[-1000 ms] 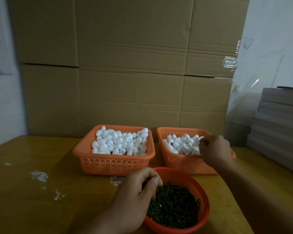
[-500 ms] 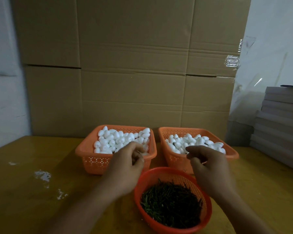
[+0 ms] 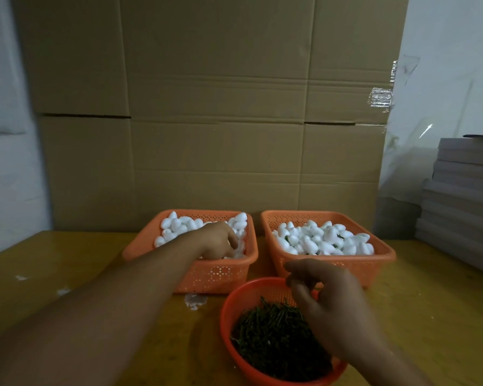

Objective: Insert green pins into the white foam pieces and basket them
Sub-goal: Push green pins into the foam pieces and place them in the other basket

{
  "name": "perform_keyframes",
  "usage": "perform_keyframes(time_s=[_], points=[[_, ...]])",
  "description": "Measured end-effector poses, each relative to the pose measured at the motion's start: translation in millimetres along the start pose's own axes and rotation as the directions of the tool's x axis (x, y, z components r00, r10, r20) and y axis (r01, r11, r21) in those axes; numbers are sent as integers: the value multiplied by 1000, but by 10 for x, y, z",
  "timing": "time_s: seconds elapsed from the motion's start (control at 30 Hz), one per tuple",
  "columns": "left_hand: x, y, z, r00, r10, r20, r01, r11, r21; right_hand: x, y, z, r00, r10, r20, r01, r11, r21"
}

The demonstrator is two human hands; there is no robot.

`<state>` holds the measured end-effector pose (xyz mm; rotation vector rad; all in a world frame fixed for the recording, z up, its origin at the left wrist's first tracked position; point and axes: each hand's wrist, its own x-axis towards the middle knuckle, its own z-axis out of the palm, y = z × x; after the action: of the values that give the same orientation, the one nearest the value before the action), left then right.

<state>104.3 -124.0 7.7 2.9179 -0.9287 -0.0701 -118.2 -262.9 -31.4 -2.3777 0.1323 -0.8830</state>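
Note:
My left hand (image 3: 219, 240) reaches into the left orange basket (image 3: 154, 243), which is heaped with white foam pieces (image 3: 179, 225). Its fingertips curl down among the pieces, and the foam hides whether they hold one. My right hand (image 3: 322, 299) hovers over the back right part of the round red bowl (image 3: 226, 313) of green pins (image 3: 271, 338). Its fingers are loosely curled, and I see nothing between them. The right orange basket (image 3: 379, 263) holds more white foam pieces (image 3: 324, 240), some with dark green showing between them.
Both baskets and the bowl stand on a yellow wooden table (image 3: 53, 288) with white scraps (image 3: 195, 300) on it. A wall of cardboard boxes (image 3: 215, 121) rises right behind the baskets. Flat grey boards (image 3: 463, 196) are stacked at the right edge.
My left hand left the pin bowl and moved forward into the left basket. My right hand drew back from the right basket to above the pin bowl.

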Motion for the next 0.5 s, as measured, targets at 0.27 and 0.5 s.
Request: perform_keyframes(time_s=[0.27,0.5], points=[[163,1,78,992,23,125,-31,997,70,-22,-24,9,1000,-2,19,3,999,-38],[180,-21,120,993,-16,118,14,1000,22,-38,-57,27,998,0,59,3,998,-55]])
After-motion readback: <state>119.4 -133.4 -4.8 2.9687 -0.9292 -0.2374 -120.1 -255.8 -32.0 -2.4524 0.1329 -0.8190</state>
